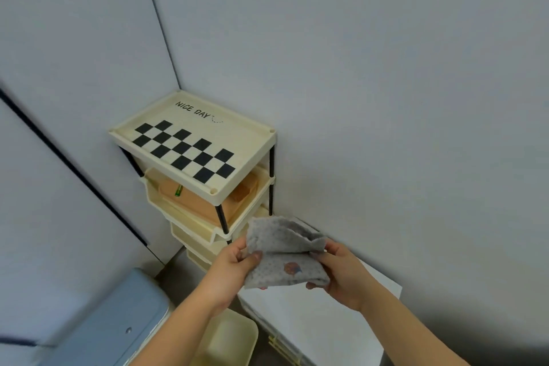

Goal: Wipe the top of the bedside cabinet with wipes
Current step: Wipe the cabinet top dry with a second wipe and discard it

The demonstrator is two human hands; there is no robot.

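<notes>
Wipe (286,255) spans 2 grips — left hand (234,266), right hand (341,272).

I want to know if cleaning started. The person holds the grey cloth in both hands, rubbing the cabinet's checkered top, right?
Not quite. The left hand and right hand do hold the grey cloth, but the head view shows it in the air, nearer than the cabinet, not touching its checkered top.

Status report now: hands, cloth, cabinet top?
Left hand and right hand pinch grey cloth. Cloth held short of cabinet top, no wiping yet. No obstacle seen.
</notes>
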